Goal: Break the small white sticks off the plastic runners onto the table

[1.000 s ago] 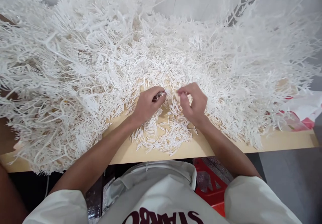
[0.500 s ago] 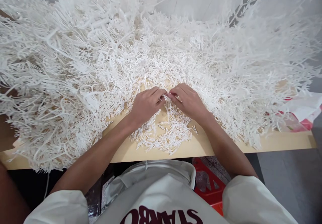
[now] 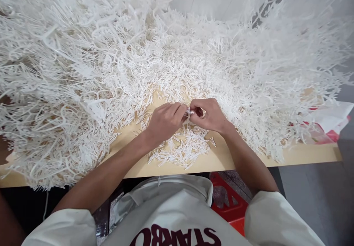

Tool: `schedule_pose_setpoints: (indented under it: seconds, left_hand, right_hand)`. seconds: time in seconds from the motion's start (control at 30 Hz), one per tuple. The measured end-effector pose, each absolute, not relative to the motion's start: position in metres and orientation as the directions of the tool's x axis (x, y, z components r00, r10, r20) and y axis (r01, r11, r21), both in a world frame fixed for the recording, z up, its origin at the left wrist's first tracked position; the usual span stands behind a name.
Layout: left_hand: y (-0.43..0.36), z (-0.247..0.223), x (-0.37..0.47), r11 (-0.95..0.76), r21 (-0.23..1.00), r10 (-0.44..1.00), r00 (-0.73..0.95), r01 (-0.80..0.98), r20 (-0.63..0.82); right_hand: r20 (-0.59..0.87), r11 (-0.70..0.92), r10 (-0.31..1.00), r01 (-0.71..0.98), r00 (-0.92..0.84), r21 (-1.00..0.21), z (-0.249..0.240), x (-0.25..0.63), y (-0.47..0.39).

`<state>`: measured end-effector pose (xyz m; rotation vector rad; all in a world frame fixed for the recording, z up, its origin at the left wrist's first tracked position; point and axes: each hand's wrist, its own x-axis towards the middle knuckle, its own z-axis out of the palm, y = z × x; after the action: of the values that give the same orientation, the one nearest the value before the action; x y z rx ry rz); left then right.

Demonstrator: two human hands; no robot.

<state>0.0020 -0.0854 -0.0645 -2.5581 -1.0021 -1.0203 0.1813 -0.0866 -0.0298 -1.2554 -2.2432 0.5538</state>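
Observation:
My left hand (image 3: 167,121) and my right hand (image 3: 209,115) meet over the table, fingertips nearly touching. Between them is a small cluster of thin white plastic sticks (image 3: 189,111), pinched by the left fingers and by the right thumb and forefinger. The right fingers curl into a ring. Just below the hands lies a loose heap of short white sticks (image 3: 186,151) on the tabletop. Beyond them spreads a large pile of branching white plastic pieces (image 3: 132,58), like moulded runners with many thin prongs. The left fingertips are partly hidden.
The pile covers most of the pale wooden table (image 3: 218,161). A white and red plastic bag (image 3: 329,122) lies at the right end. Under the table edge stands a red plastic object (image 3: 228,201). Part of another person's limb (image 3: 9,216) shows at lower left.
Both hands have come slightly nearer to my body, and the right fingers have curled into a rounder pinch. The white cluster between the hands now shows more clearly.

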Motion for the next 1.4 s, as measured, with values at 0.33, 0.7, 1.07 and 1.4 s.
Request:
schedule_pose_setpoints:
  seconds: [0.33,0.7,1.07,1.4]
  left_hand:
    - [-0.094,-0.057,0.011,-0.743,0.118,0.523,0.461,0.659,0.716]
    - [-0.072,-0.056,-0.007,-0.507,0.328,0.708,0.169,0.797,0.685]
    - [-0.068,-0.060,-0.010,-0.703,0.295,0.668,0.457,0.647,0.588]
    - [-0.067,-0.063,-0.014,-0.797,-0.009,0.465,0.622,0.604,0.630]
  right_hand:
    - [0.372,0.568,0.822,0.573,-0.431,-0.591,-0.029,0.184,-0.091]
    - [0.338,0.593,0.779,0.445,-0.528,-0.671,-0.026,0.180,-0.099]
    - [0.321,0.391,0.918,0.668,-0.233,-0.633,-0.039,0.176,-0.085]
    - [0.159,0.276,0.961,0.797,-0.226,-0.537,-0.034,0.172,-0.085]
